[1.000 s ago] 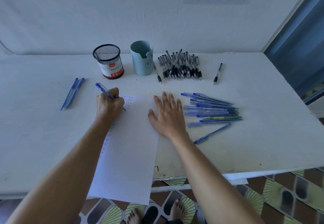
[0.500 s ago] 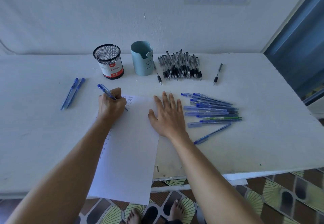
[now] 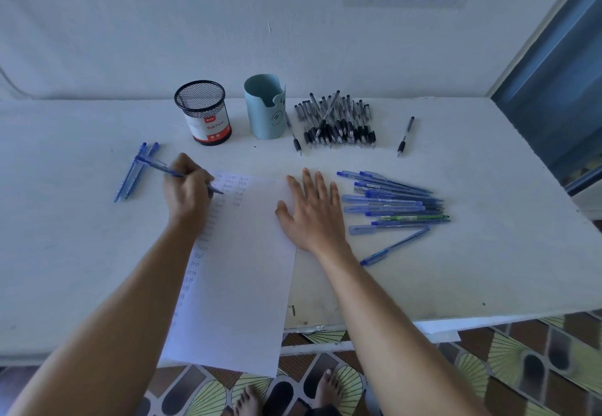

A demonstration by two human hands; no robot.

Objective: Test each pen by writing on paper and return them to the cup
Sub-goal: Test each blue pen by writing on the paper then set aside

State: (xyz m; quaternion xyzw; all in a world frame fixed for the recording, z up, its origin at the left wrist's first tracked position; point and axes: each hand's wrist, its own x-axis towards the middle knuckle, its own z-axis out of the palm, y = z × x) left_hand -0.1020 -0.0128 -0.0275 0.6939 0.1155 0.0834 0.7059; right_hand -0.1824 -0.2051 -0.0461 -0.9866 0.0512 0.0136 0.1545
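My left hand (image 3: 188, 189) grips a blue pen (image 3: 156, 166), its tip near the top left of the white paper (image 3: 241, 278), which carries rows of small handwritten words. My right hand (image 3: 311, 210) lies flat with fingers spread on the paper's right edge. A black mesh cup (image 3: 203, 112) and a light blue cup (image 3: 264, 106) stand at the back of the table. Several blue pens (image 3: 391, 203) lie in a pile right of my right hand. Two blue pens (image 3: 135, 171) lie left of my left hand.
A stack of several black pens (image 3: 337, 124) lies right of the light blue cup, with a single black pen (image 3: 405, 137) further right and another (image 3: 295, 143) beside the cup. The paper hangs over the white table's front edge (image 3: 358, 326). My bare feet stand on the patterned floor (image 3: 521, 366) below.
My left hand has shifted slightly right and down on the paper, and the pen now lies flatter with its back end pointing left. My right hand has not moved.
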